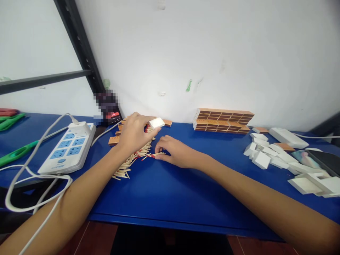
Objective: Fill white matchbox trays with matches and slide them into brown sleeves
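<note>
Pinched in my left hand (136,131) is a small white matchbox tray (157,123), raised above a pile of loose matches (123,170). My right hand (176,151) is closed at the right edge of that pile, thumb and forefinger together on a few matches (158,154). Red heads and pale sticks show in the heap, part of which lies hidden behind my left hand and forearm. Several orange matchbox sleeves (114,140) sit just behind the pile, partly covered by my left hand.
Orange-and-brown matchboxes (223,121) are stacked against the wall. On the right lie several white trays (261,160), a white power bank-like block (289,137) and a dark phone-like object (325,161). A power strip (69,147) with a looping white cable (39,148) is at left.
</note>
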### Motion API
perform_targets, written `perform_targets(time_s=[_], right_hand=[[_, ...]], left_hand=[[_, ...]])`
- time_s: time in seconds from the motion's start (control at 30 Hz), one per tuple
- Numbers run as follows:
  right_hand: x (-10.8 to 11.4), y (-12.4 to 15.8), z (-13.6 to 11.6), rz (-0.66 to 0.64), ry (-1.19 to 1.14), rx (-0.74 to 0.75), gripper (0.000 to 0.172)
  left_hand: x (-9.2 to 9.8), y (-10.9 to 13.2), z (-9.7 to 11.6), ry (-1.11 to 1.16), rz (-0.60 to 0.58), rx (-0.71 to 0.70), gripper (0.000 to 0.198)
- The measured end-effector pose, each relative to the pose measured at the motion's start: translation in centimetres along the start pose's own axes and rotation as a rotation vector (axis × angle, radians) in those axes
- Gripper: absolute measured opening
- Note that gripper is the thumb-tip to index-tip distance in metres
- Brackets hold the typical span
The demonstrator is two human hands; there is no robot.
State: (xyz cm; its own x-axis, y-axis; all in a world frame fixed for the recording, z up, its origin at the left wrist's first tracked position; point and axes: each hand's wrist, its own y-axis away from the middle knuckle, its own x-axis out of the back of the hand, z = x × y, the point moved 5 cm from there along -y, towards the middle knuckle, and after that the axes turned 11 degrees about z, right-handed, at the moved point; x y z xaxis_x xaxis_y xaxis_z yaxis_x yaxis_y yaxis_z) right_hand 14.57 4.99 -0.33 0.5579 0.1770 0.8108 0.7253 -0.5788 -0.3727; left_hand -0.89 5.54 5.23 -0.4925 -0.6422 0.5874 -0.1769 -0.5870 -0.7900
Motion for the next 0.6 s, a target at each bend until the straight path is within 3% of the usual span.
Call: perform_targets(time_s=[0.3, 0.47, 0.6], right_hand=[[3.3, 3.4, 3.2, 0.07, 0.108, -0.163, 0.014], [5.4, 5.2, 5.9, 0.176, 0.137, -0.214, 0.019], [6.2, 6.3, 6.9, 0.226, 0.134, -0.239, 0.012]], left_hand=[[-1.1, 1.2, 1.5, 0.112, -0.043, -0.076, 0.033], [-1.8, 2.3, 3.6, 0.299, -0.319, -0.11, 0.028], [-2.5, 3.4, 5.1, 0.403, -0.512, -0.129, 0.028]])
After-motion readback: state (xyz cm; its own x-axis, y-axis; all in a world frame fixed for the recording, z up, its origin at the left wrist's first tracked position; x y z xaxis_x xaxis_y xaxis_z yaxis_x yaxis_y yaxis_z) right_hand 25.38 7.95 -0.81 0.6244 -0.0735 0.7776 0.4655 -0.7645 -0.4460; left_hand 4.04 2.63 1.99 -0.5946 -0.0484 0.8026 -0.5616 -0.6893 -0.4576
